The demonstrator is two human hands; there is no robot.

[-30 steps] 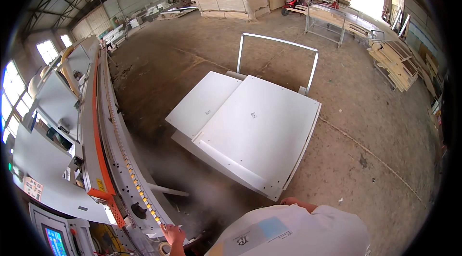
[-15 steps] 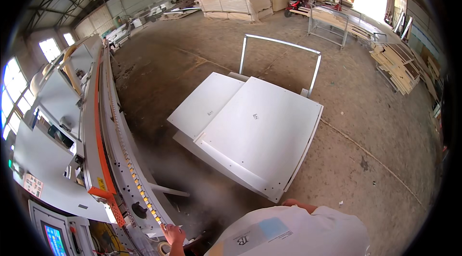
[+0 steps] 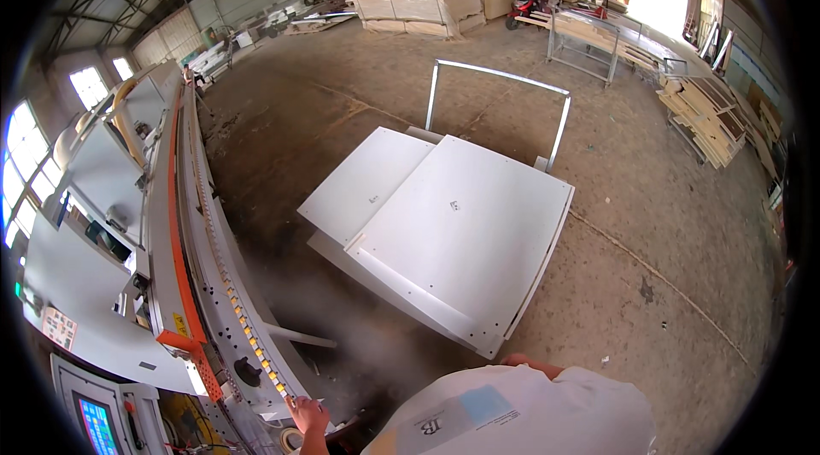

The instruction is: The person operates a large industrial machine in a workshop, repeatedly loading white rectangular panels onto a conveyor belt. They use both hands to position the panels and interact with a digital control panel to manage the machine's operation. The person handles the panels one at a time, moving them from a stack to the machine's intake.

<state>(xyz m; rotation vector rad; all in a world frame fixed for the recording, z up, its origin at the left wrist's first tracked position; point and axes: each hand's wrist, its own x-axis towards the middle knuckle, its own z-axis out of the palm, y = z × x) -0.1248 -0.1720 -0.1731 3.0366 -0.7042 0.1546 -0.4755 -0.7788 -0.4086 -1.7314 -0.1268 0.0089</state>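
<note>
At the lower left, my left hand point(image 3: 307, 415) rests on the near end of a long machine's edge point(image 3: 278, 408), beside its row of yellow-and-white roller pads point(image 3: 252, 340). Its fingers look loosely bent, partly apart, with nothing visible in them. A bit of my right hand or forearm point(image 3: 525, 361) shows past my light shirt; its fingers are hidden. In front of me lie stacked white panels point(image 3: 478, 224), a smaller white panel point(image 3: 363, 186) beside the larger one, on a cart with an upright metal handle frame point(image 3: 504, 76).
The machine's orange rail point(image 3: 177, 224) runs away along the left, with a lit control screen point(image 3: 98, 425) near me. A grey leg point(image 3: 299, 337) juts out toward the cart. Wrapped board stacks point(image 3: 418, 11), a metal rack point(image 3: 585, 45) and piled boards point(image 3: 700, 117) stand farther off.
Almost nothing differs. My view has shifted very slightly; both hands and the panels stay in place. A distant person by the machine's far end shows a little more.
</note>
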